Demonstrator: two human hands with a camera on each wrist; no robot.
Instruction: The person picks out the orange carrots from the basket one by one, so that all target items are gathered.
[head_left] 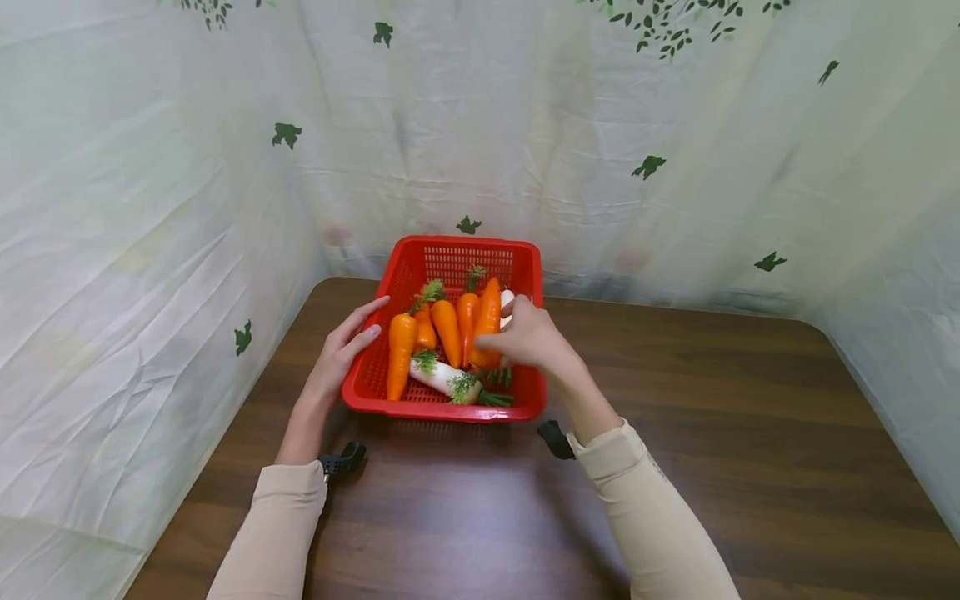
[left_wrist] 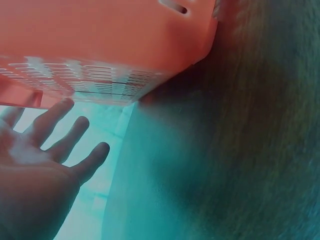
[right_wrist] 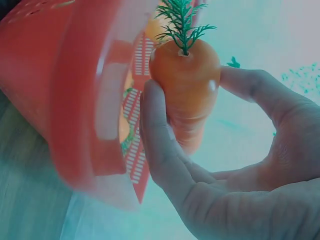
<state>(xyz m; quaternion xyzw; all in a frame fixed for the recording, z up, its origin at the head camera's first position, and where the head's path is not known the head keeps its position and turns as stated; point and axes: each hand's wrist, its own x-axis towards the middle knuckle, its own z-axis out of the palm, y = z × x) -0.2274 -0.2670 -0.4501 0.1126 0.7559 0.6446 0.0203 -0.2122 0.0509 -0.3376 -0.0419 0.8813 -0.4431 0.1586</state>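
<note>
My right hand (head_left: 531, 335) pinches an orange carrot (head_left: 488, 321) between thumb and fingers over the right side of a red basket (head_left: 442, 409). In the right wrist view that carrot (right_wrist: 187, 85) shows its green leafy top. Fairly straight fingers of my left hand (head_left: 335, 357) lie at the basket's left rim; the left wrist view shows them spread beside its outer wall. Inside lie several other carrots, one of them (head_left: 401, 354) along the left, and a white radish (head_left: 441, 378) near the front. Another white piece (head_left: 507, 297) is partly hidden behind my right hand.
The basket stands on a dark brown wooden table (head_left: 720, 442), towards its back edge. Pale cloth with a green leaf print (head_left: 480, 125) hangs behind and at both sides. Black straps (head_left: 343, 460) are on both wrists.
</note>
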